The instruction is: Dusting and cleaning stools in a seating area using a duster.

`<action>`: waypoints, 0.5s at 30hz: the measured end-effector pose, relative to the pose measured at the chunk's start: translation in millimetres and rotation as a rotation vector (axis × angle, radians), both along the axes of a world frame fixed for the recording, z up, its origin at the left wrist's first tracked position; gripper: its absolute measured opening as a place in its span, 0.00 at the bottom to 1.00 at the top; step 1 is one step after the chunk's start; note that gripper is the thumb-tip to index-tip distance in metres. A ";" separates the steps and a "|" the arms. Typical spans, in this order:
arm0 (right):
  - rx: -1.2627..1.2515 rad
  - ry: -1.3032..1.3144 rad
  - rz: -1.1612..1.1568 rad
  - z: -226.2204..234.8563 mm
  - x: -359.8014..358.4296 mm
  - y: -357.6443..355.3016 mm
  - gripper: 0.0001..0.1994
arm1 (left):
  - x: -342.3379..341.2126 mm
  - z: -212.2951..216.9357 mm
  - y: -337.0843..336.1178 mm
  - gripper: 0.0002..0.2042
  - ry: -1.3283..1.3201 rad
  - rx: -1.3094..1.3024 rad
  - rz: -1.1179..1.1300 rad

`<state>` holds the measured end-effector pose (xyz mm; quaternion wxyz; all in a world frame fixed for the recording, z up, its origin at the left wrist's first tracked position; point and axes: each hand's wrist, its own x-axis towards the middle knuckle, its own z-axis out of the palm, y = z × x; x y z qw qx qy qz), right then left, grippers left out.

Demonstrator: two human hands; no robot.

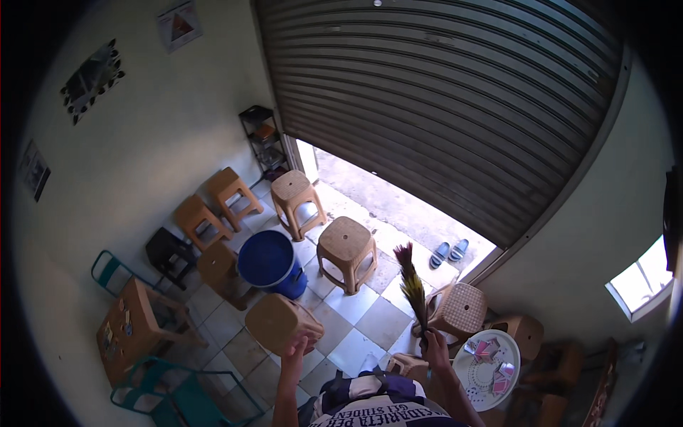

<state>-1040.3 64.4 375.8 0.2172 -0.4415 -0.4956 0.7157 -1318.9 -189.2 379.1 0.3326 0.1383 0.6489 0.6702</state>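
My right hand (435, 350) is closed around the dark lower end of a feather duster (411, 281). It stands nearly upright, its middle yellow-green and its tip reddish pink. My left hand (299, 344) is in front of a brown plastic stool (276, 324), overlapping its near right edge. Its fingers look apart and slightly bent. Whether they touch the stool I cannot tell. Just beyond that stool stands a blue plastic barrel (267, 260). To the right of the duster is a stool with a patterned seat (462, 307).
Brown stools (346, 238) stand around the tiled floor. A round white tray (514, 356) holding pink and white packets is at my right. On the left are a wooden table (117, 313) and green metal chairs (160, 409). A half-raised roller shutter (441, 107) hangs above blue sandals (440, 255).
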 end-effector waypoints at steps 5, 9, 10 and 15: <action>0.154 -0.075 -0.110 1.6 3.2 35.0 0.13 | -20.2 -8.5 71.6 0.15 -0.042 0.026 -0.150; 0.127 -0.077 -0.268 -0.8 20.4 47.3 0.12 | -30.3 -12.1 127.7 0.16 -0.056 0.031 -0.310; 0.104 -0.082 -0.311 0.5 25.1 50.2 0.12 | -29.7 -1.2 145.6 0.17 -0.013 -0.012 -0.350; 0.137 -0.137 -0.562 -1.0 34.1 52.3 0.13 | -54.5 -13.0 234.3 0.14 -0.048 -0.008 -0.574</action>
